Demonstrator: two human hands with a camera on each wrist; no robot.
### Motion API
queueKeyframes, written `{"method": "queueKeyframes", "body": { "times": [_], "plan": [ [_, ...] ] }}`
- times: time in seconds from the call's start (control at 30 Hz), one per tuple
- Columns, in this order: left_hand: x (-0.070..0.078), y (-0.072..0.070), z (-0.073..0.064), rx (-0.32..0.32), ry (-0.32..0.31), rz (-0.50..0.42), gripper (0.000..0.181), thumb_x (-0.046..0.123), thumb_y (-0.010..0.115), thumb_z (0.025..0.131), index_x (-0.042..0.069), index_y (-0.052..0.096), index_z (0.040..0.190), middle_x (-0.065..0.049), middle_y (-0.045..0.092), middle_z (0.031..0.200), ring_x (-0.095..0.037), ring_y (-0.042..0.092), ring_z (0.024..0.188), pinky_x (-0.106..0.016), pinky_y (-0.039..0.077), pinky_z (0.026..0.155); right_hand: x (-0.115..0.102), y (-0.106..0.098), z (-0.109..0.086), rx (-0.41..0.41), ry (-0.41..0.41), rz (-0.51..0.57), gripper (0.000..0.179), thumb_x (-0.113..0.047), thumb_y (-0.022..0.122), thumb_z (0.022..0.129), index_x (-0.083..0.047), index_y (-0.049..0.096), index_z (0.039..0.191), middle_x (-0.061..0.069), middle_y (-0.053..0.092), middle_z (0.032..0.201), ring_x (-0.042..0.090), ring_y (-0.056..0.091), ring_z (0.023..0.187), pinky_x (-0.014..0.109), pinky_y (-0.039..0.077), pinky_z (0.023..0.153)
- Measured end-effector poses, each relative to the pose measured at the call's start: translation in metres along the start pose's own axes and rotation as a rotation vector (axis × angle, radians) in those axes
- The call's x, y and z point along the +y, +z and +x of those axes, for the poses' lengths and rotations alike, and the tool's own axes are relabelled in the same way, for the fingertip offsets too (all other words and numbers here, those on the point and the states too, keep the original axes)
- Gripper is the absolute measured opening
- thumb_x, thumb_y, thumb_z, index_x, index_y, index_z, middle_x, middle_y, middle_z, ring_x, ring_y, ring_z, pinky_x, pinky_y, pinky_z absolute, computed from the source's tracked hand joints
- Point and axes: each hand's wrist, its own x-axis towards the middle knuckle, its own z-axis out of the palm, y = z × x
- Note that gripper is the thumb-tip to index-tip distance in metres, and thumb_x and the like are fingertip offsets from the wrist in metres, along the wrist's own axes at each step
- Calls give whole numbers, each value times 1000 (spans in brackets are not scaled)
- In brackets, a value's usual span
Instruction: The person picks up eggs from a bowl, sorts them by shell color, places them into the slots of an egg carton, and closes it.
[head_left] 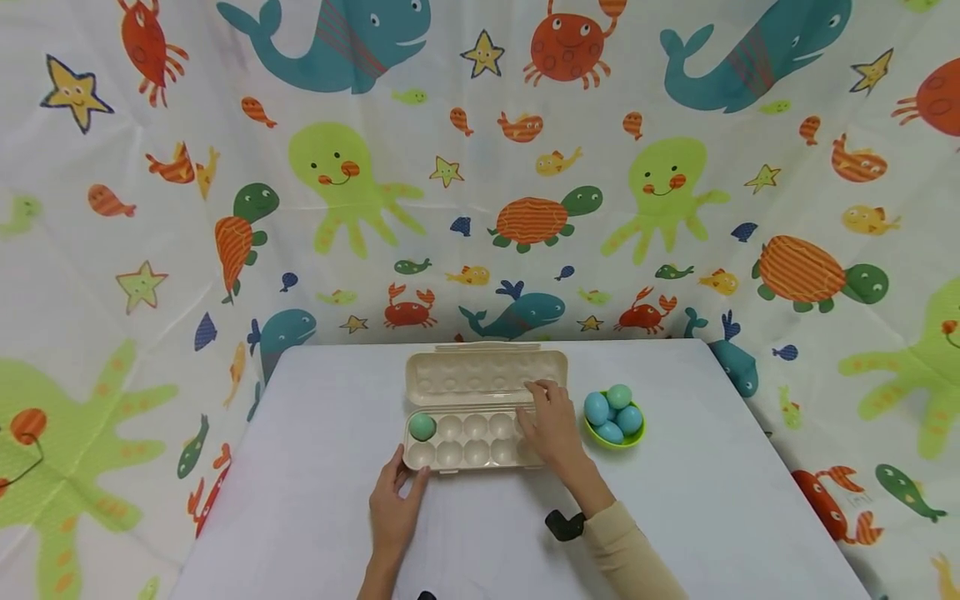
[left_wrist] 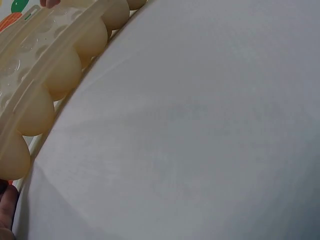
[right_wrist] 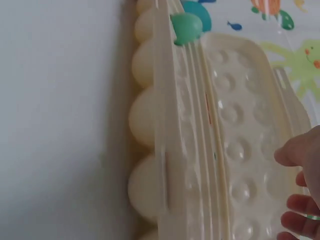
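An egg carton [head_left: 463, 461] in cream plastic stands on the table with its lid [head_left: 480, 367] folded back. One green egg [head_left: 422, 427] sits in the back-left cup; it also shows in the right wrist view [right_wrist: 187, 27]. At the carton's front-left corner, my left hand [head_left: 393, 508] holds the end between thumb and fingers. Over the carton's right end hovers my right hand [head_left: 553, 425], fingers loosely spread with nothing in them, hiding some right-hand cups. To its right, a lime-green bowl [head_left: 617, 444] contains several blue eggs [head_left: 597, 408] and a green egg [head_left: 618, 396].
White cloth covers the table [head_left: 315, 467]. Behind it hangs a curtain [head_left: 465, 300] printed with sea animals. The bowl stands close beside the carton's right end. A black wrist camera [head_left: 564, 526] sits at my right wrist.
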Motion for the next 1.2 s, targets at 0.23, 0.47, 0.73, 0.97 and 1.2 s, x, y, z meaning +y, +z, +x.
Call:
{"method": "queueKeyframes", "body": {
  "times": [0.23, 0.47, 0.73, 0.97, 1.2],
  "plan": [
    [7, -4, 1, -6, 18, 5, 57, 5, 76, 87, -8, 53, 138, -26, 63, 127, -37, 65, 114, -15, 52, 95, 36, -14, -1, 220, -9, -62, 41, -14, 75, 86, 3, 63, 121, 25, 59, 118, 40, 54, 90, 48, 47, 75],
    [0, -4, 2, -5, 90, -10, 49, -1, 69, 91, -8, 55, 137, -27, 64, 125, -40, 64, 115, -1, 45, 93, 62, -29, -6, 221, 96, -124, 41, -15, 73, 88, 7, 62, 120, 29, 60, 117, 46, 56, 98, 55, 50, 79],
    [1, -4, 0, -26, 68, 12, 50, 2, 68, 93, -9, 52, 139, -28, 62, 127, -40, 63, 118, -2, 45, 94, 73, -39, -16, 109, 225, -179, 42, -22, 71, 91, 3, 62, 124, 26, 62, 122, 46, 59, 104, 58, 52, 79],
    [2, -4, -2, -33, 56, 22, 51, 2, 69, 92, -10, 51, 138, -29, 62, 127, -39, 63, 117, -2, 45, 95, 77, -37, -23, 103, 203, -197, 38, -22, 70, 91, 1, 64, 121, 22, 66, 117, 42, 64, 103, 58, 51, 75],
    [1, -5, -2, -34, 40, 22, 51, 6, 69, 93, -9, 52, 139, -28, 62, 127, -40, 64, 116, -2, 45, 95, 77, -34, -23, 122, 177, -221, 37, -19, 71, 90, 0, 65, 120, 20, 68, 117, 41, 66, 102, 57, 51, 75]
  ]
}}
